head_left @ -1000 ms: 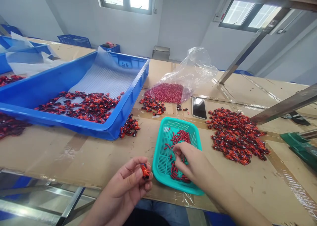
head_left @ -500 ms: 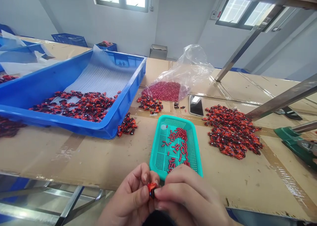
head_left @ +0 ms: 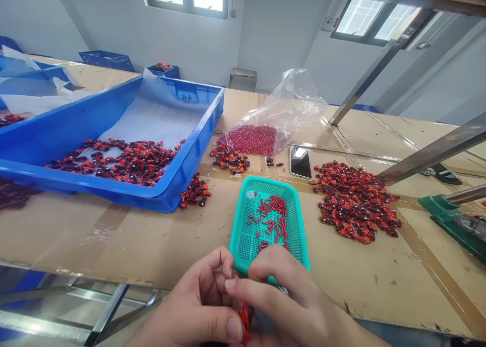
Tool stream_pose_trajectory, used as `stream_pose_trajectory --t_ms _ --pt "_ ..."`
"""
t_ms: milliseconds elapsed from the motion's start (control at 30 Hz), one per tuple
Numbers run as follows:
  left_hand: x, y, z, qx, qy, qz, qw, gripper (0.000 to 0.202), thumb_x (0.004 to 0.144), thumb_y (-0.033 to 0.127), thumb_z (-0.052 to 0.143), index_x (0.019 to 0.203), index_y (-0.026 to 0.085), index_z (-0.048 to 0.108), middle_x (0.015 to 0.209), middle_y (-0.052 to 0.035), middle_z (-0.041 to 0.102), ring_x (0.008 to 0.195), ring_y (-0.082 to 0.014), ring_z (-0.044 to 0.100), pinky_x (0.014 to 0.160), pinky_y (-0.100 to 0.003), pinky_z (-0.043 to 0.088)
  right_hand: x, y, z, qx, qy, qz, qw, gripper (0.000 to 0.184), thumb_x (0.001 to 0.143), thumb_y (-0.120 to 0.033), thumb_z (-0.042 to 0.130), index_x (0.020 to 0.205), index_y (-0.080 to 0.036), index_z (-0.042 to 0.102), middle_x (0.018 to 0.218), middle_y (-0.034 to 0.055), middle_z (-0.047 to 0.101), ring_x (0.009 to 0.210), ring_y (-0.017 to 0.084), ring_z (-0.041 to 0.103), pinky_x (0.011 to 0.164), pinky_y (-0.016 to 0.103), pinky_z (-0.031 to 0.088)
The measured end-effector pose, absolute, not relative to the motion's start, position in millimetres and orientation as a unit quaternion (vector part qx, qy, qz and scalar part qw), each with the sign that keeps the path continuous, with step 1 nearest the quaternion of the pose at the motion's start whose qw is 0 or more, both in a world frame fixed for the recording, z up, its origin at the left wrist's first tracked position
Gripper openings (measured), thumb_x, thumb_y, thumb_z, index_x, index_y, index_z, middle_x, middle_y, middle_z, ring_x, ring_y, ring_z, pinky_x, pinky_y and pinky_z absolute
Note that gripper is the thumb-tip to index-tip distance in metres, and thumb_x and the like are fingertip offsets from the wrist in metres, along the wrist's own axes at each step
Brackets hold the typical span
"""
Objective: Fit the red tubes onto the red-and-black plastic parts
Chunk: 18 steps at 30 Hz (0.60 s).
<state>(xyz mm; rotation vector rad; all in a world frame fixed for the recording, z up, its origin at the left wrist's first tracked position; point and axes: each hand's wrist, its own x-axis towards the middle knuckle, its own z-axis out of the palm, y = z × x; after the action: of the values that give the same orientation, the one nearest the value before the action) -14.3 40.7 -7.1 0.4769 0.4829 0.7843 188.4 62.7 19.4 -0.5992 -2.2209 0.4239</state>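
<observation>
My left hand (head_left: pixel 201 306) is closed, its thumb pressed on a small orange-red and black plastic part (head_left: pixel 246 320) low in the view. My right hand (head_left: pixel 292 299) curls around the same part from the other side, its index fingertip meeting the left fingers. Much of the part is hidden by the fingers. Just beyond my hands lies a green perforated basket (head_left: pixel 237 225) holding loose dark-red little cylinders (head_left: pixel 279 205). To the right is a heap of similar red-and-black parts (head_left: pixel 357 200).
At left stands a large blue tray (head_left: pixel 159 195), lined with white foam and holding many such parts. Small piles (head_left: pixel 195 191) lie beside it. Farther back are a clear bag (head_left: pixel 252 138) of red cylinders and a phone (head_left: pixel 300 162). Metal posts (head_left: pixel 436 149) and a green tool (head_left: pixel 451 223) are at right.
Both hands have turned and sunk slightly, carrying the red-and-black part lower and a little to the right. Fingers now cover more of it.
</observation>
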Motion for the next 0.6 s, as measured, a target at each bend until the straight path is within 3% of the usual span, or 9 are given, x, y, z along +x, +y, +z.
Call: stream_pose_trajectory --t_ms 100,233,433,600 --pt "-11.2 39.2 -0.7 0.213 0.26 0.398 0.854 0.049 0.073 0.032 0.098 0.083 0.02 0.052 0.075 0.0037 0.061 0.064 -0.0077 0.052 0.059 -0.017 0.039 190.2 60.8 17.4 -0.242 -0.871 0.122 0.409 0.043 0.098 -0.038 0.075 0.129 -0.011 0.066 0.088 0.0096 0.073 0.081 0.023 0.072 0.072 0.036 0.063" --pt "-8.7 36.2 8.0 0.156 0.295 0.383 0.861 0.06 0.064 0.035 0.104 0.081 0.021 0.048 0.069 0.0064 0.055 0.063 -0.0082 0.05 0.059 -0.018 0.038 184.0 57.0 12.4 -0.241 -0.857 0.138 0.434 0.035 0.1 -0.032 0.071 0.126 -0.01 0.067 0.086 0.0097 0.073 0.079 0.022 0.072 0.068 0.034 0.064" --pt "-4.5 26.7 10.1 0.115 0.297 0.383 0.867 0.068 0.061 0.039 0.105 0.078 0.021 0.042 0.066 0.007 0.052 0.059 -0.006 0.045 0.059 -0.018 0.033 170.6 49.0 -1.4 -0.265 -0.811 0.183 0.489 0.028 0.108 -0.037 0.058 0.129 -0.018 0.063 0.087 0.0064 0.07 0.074 0.019 0.067 0.066 0.031 0.063" --pt "3.5 23.2 -3.5 0.121 0.317 0.39 0.856 0.067 0.062 0.044 0.104 0.079 0.021 0.043 0.069 0.0066 0.054 0.06 -0.0062 0.047 0.06 -0.018 0.038 170.3 48.7 -0.5 -0.281 -0.81 0.229 0.461 0.033 0.108 -0.046 0.054 0.136 -0.028 0.058 0.091 0.006 0.071 0.075 0.021 0.07 0.066 0.032 0.064"
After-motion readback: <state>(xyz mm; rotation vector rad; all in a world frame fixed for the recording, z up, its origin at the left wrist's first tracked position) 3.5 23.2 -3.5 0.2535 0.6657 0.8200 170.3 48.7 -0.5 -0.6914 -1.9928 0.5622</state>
